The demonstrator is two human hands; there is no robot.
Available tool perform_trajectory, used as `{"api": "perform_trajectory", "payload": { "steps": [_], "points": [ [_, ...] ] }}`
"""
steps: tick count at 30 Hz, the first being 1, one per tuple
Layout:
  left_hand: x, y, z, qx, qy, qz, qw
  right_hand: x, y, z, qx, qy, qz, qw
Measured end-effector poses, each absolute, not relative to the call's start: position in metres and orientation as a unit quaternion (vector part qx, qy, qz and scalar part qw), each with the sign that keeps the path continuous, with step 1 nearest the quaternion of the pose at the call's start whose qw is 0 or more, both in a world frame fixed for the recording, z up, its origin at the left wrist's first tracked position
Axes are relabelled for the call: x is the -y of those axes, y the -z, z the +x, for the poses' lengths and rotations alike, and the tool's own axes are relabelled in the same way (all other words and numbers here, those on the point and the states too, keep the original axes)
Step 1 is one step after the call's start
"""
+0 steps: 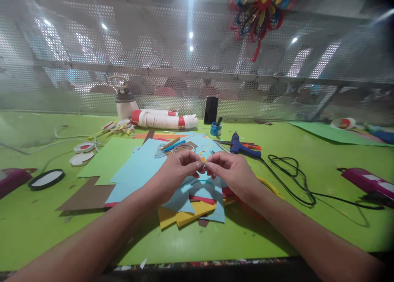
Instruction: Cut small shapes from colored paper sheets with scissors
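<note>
Between my fingertips is a small yellow piece (203, 160), seemingly paper, too small to make out its shape. My left hand (181, 167) pinches it from the left, thumb against forefinger. From the other side my right hand (229, 169) pinches it too, so the fingertips nearly meet. Both hands are above a pile of light blue paper sheets (138, 167). Just beyond them lie a blue pen (174, 145), a clear blue protractor (160, 151) and a ring of tape or wire (184, 147). Cut yellow paper (197, 213) sticks out beneath the pile, nearer me.
A blue glue gun (243, 146) with a looping black cord (303, 183) lies right. Stacked paper cups (166, 120), a spray bottle (125, 101), a phone (211, 109) and a blue jar (216, 129) stand behind. Purple tools lie at both sides; a perforated screen (172, 68) closes the back.
</note>
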State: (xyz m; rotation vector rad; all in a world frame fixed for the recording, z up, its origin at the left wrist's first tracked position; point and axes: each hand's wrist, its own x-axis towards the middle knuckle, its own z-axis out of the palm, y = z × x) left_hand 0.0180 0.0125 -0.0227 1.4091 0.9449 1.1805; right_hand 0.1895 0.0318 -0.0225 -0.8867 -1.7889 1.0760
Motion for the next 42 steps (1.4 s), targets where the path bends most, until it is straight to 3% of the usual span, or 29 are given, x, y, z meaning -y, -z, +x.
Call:
{"api": "perform_trajectory", "payload": {
  "steps": [11,27,38,42],
  "points": [
    [-0.013,0.022,0.02,-0.424,-0.407,0.646,0.487,-0.03,0.014,0.195,0.785,-0.326,-0.355,0.389],
    [-0.009,0.025,0.022,-0.38,-0.417,0.566,0.601,-0.024,0.017,0.187,0.651,-0.476,-0.362,0.468],
    [-0.007,0.02,0.024,-0.411,-0.432,0.568,0.568,-0.031,0.02,0.188,0.6,-0.517,-0.378,0.48],
    [-0.006,0.016,0.025,-0.416,-0.431,0.579,0.554,-0.028,0.018,0.189,0.648,-0.492,-0.379,0.442]
  ]
}}
